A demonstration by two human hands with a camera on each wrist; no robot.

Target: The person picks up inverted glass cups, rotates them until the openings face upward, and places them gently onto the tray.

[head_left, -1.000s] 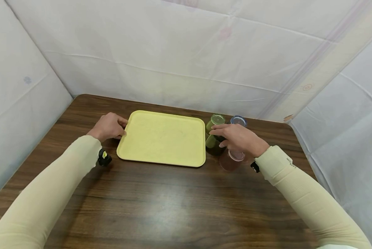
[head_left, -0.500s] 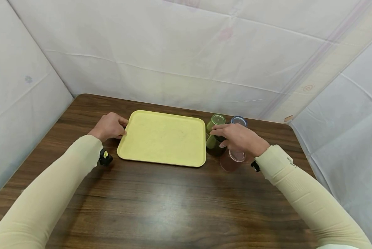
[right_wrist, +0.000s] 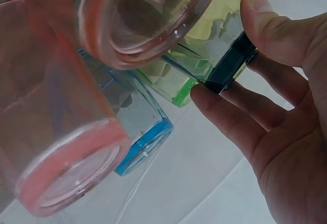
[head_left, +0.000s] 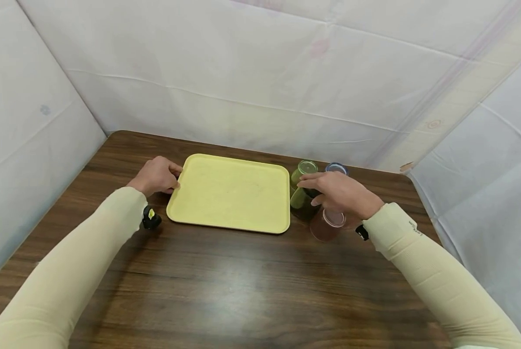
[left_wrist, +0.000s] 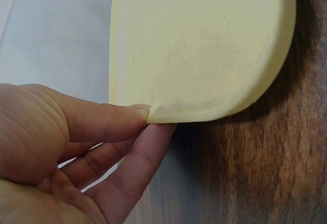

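- Pinching the near-left corner of the yellow tray (head_left: 229, 194) between thumb and forefinger, the left hand (head_left: 155, 175) keeps it flat on the counter (head_left: 225, 286).
- Curling round the dark-green cup (head_left: 303, 201), the right hand (head_left: 336, 193) is the nearer grip; this cup stands just beside the tray's right edge, among light-green (head_left: 305, 167), blue (head_left: 336, 167) and pink (head_left: 325, 225) cups.

We had the head cam looking forward and down over the whole worktop (head_left: 225, 286). Left wrist cam sat close on the tray (head_left: 231, 191) edge; right wrist cam sat tight against the cups (right_wrist: 153, 81). Head view shared both.
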